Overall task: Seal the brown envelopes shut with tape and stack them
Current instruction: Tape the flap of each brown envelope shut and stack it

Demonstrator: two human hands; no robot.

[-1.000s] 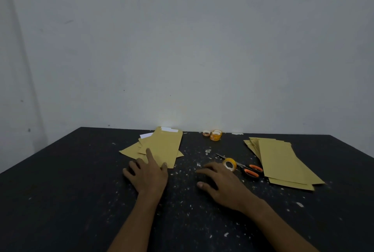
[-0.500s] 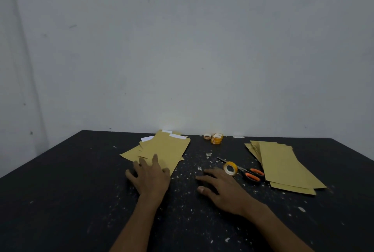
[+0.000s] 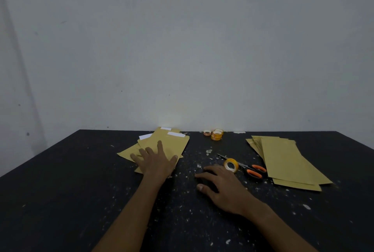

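Observation:
A loose pile of brown envelopes (image 3: 172,144) with white strips showing at their far ends lies left of centre on the black table (image 3: 60,191). My left hand (image 3: 154,160) lies flat on the near end of this pile, fingers spread. A second pile of brown envelopes (image 3: 283,158) lies at the right. A yellow-cored tape roll (image 3: 231,165) stands on edge by the fingertips of my right hand (image 3: 220,186), which rests on the table with fingers loosely bent and holds nothing.
Orange-handled scissors (image 3: 249,167) lie between the tape roll and the right pile. Extra tape rolls (image 3: 216,135) sit at the table's far edge by the grey wall. White specks and paper scraps dot the tabletop.
My left hand has slid forward onto the left pile, and the top envelope has shifted to the right. The right hand has stayed by the tape roll.

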